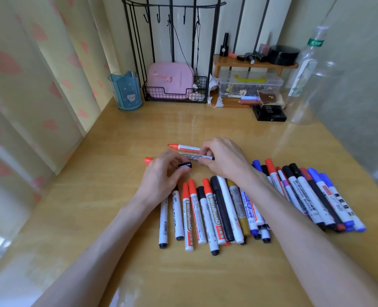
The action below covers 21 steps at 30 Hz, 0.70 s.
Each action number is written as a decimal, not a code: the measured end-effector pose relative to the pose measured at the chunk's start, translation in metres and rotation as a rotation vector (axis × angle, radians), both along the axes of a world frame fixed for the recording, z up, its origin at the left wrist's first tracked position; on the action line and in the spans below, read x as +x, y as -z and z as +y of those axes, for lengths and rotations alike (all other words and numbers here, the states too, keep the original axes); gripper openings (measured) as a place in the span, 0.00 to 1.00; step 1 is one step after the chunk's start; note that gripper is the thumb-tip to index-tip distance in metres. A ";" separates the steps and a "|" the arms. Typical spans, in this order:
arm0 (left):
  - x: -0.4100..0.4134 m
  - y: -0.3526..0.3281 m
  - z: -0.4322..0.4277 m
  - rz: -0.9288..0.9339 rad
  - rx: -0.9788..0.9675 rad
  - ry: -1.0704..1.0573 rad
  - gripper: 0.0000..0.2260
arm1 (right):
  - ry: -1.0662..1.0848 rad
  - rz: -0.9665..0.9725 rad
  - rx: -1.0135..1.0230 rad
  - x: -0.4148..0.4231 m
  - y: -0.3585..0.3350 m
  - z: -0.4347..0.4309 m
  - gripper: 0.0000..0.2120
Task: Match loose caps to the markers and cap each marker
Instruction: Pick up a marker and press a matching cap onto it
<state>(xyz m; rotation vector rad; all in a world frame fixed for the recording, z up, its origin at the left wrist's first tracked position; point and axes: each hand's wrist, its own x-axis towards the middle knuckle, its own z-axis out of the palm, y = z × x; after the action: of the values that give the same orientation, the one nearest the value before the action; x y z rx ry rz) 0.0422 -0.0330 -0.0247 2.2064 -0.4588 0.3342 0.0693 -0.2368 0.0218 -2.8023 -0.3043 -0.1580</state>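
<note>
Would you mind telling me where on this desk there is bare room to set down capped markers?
Bare desk lies near you between the forearms, left of the marker rows toward the curtain, and between the uncapped red marker and the blue cup. Crowded: the marker rows and the back right by the bottle.

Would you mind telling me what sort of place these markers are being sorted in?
Probably a bedroom or dorm-room corner: a wooden desk set against a heart-print curtain, a small wooden shelf carrying cosmetic bottles, and a blue cat-print pen holder at the back.
</note>
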 end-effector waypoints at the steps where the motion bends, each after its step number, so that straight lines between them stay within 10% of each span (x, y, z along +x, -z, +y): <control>1: -0.002 -0.002 0.002 0.020 -0.054 -0.013 0.04 | 0.015 -0.003 0.034 -0.002 -0.003 -0.001 0.09; 21: -0.010 -0.003 0.013 0.136 -0.388 0.008 0.07 | -0.013 -0.303 0.320 -0.063 -0.012 -0.041 0.18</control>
<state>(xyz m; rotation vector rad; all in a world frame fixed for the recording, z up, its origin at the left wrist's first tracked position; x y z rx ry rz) 0.0327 -0.0196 -0.0219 1.8345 -0.2990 0.2429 0.0065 -0.2780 0.0342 -2.4548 -0.3328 -0.5774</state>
